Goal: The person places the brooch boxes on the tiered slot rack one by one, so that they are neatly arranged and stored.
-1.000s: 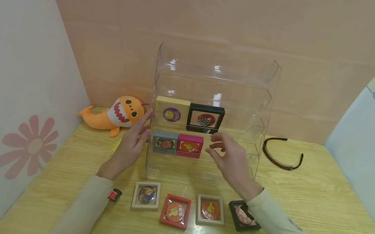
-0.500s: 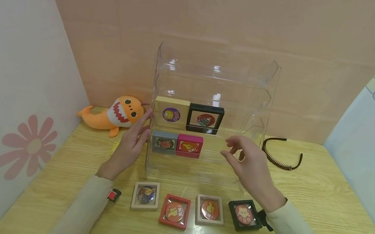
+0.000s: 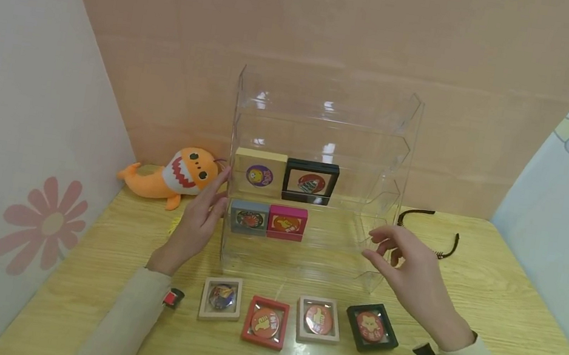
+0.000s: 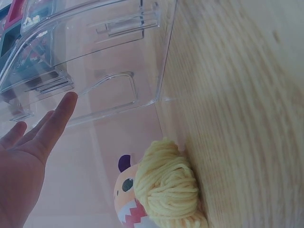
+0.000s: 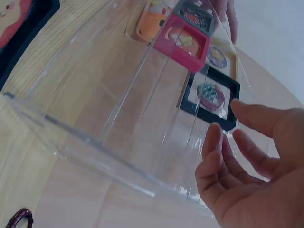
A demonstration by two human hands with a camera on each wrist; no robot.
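A clear tiered display rack (image 3: pixel 324 131) stands on the table. My left hand (image 3: pixel 195 219) rests its straight fingers against the rack's left side. My right hand (image 3: pixel 410 276) hovers by the lower right side, fingers loosely curved with nothing between them. On one tier sit a cream frame (image 3: pixel 259 174) and a black frame (image 3: pixel 310 183) with a tree badge. The tier below bears a grey frame (image 3: pixel 249 219) and a magenta frame (image 3: pixel 287 224), side by side at the left.
Before the rack lie a beige frame (image 3: pixel 221 298), a red frame (image 3: pixel 265 322), a pale pink frame (image 3: pixel 318 319) and a dark frame (image 3: pixel 372 327), each with a round badge. An orange plush shark (image 3: pixel 174 176), yellow yarn (image 4: pixel 166 183) and a dark headband (image 3: pixel 455 247) flank the rack.
My right hand has moved right and slightly down, from beside the magenta frame to the rack's right side, now overlapping the headband. The left hand keeps its place.
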